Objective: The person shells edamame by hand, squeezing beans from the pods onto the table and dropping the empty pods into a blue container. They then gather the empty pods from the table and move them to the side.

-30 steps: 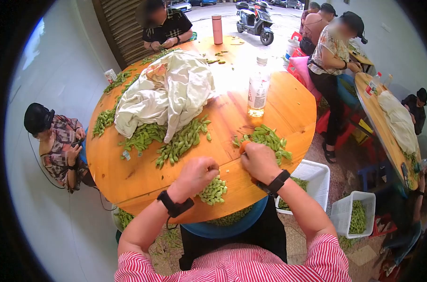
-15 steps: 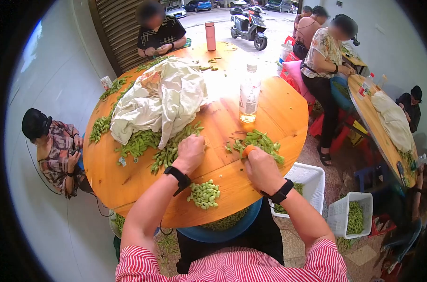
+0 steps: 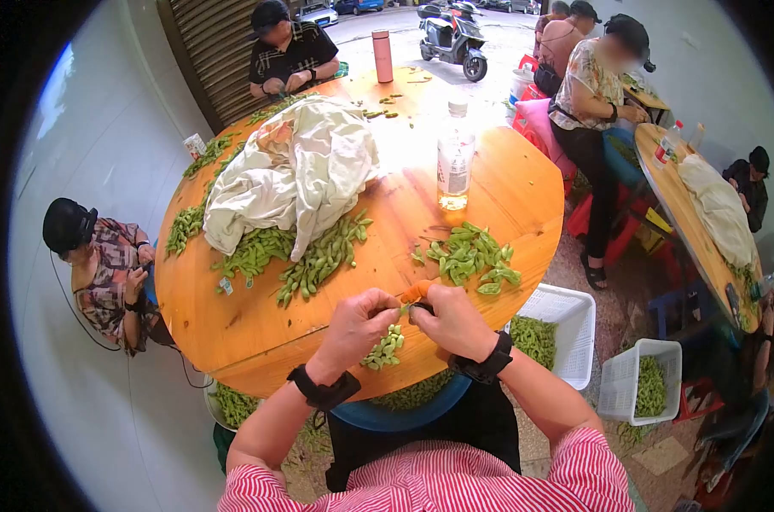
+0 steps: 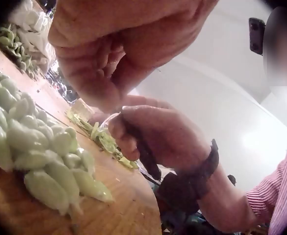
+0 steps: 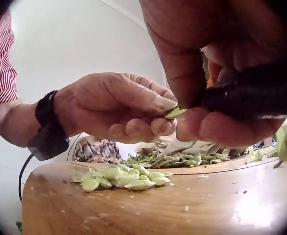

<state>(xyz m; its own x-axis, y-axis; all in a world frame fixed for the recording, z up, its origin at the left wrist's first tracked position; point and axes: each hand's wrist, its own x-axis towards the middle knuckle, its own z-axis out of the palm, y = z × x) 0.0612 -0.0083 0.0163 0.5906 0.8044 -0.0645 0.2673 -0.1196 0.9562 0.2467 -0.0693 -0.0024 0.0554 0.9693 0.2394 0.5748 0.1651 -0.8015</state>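
Observation:
My left hand (image 3: 353, 322) pinches a small green bean pod (image 5: 175, 113) between thumb and fingertips, over the near part of the table. My right hand (image 3: 457, 320) meets it tip to tip, gripping a black-handled tool (image 4: 144, 152) whose working end is hidden by the fingers. An orange cover (image 3: 417, 291) wraps a finger of the right hand. Just below the left hand lies a small heap of plump pale green beans (image 3: 383, 352). Beyond the right hand, a loose pile of green pods (image 3: 468, 254) is spread on the wood.
The round wooden table (image 3: 515, 188) carries a crumpled white cloth (image 3: 297, 171) over more pods, a drink bottle (image 3: 455, 166) and a pink flask (image 3: 382, 56). A blue basin (image 3: 404, 416) stands under the near edge, white baskets (image 3: 579, 328) to the right. Other people sit around.
The left hand reached out to the pods by the cloth, then came back with one to the right hand. The right hand moved nearer, away from the loose pile.

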